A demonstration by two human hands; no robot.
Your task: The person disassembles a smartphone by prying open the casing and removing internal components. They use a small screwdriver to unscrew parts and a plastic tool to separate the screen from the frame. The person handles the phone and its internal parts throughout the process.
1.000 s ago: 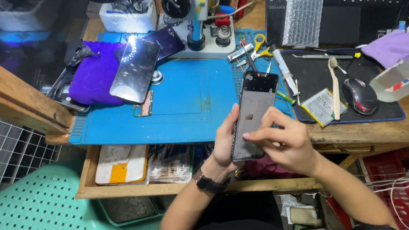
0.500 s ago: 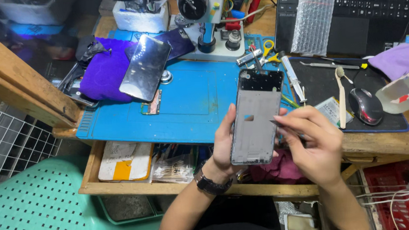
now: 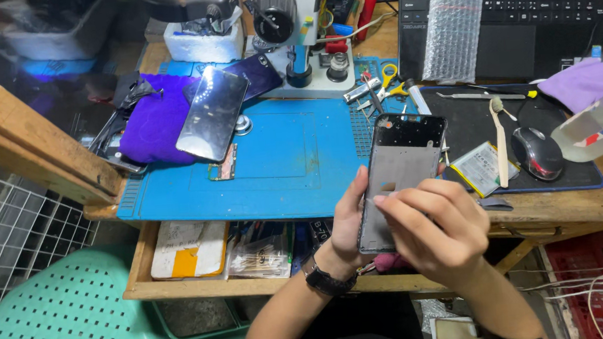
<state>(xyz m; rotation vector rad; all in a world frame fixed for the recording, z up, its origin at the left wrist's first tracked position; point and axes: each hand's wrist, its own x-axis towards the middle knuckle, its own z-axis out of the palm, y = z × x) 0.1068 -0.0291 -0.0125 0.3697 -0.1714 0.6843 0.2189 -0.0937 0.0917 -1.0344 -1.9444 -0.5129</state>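
Observation:
My left hand (image 3: 346, 220), with a black watch on the wrist, grips the left edge of an opened grey phone frame (image 3: 402, 169) and holds it upright over the front of the bench. My right hand (image 3: 435, 227) sits against the frame's lower right part with fingers curled; its fingertips touch the grey inner surface. I cannot tell whether it pinches anything small. A detached glossy phone screen (image 3: 212, 114) lies tilted on a purple cloth (image 3: 154, 124) at the left of the blue work mat (image 3: 286, 156).
A microscope stand (image 3: 291, 34) is behind the mat, with tweezers and small tools (image 3: 374, 92) beside it. A laptop (image 3: 511, 9) with bubble wrap (image 3: 452, 28), a mouse (image 3: 537, 152), a flat battery (image 3: 484, 168) and a black mat lie right. An open drawer (image 3: 200, 253) and green chair (image 3: 63, 332) are below.
The phone frame has stayed in my left hand. My right hand has slid down from the frame's middle to its lower right part. The view has shifted slightly.

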